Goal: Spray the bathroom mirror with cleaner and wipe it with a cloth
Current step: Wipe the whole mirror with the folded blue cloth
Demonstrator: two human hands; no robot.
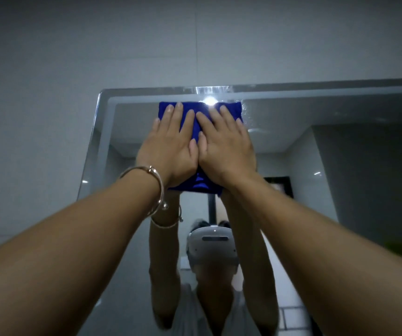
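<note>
Pressing with both palms, I have the blue cloth [196, 124] pinned flat against the mirror [292, 151], high up near the glass's top edge. My left hand [168, 146] lies flat on the cloth's left half, fingers straight and slightly spread, pointing up the glass; nothing is curled or pinched. My right hand [226, 149] lies just beside it on the right half in the same way, fingers straight and fanned up and a little to the right. The two thumbs lie side by side in the middle, touching or nearly so. The cloth is folded into a rough rectangle; its longer side seems to run the way my fingers point, up and down the mirror. Its top edge shows just past my fingertips, and its bottom edge hangs out below the heels of my hands.

Left of my left fingers comes the mirror's frosted border, then the grey tiled wall [62, 81]. A thin metal bracelet [148, 190] rings my left wrist, below the knuckles. Just above my right fingertips a bright glare [209, 101] sits on the glass at the cloth's top edge. Right of my right fingers, wet streaks [248, 110] and droplets mark the mirror. Below my hands the glass reflects my raised arms and a white headset [213, 246]; my own forearms cover much of the lower mirror.
</note>
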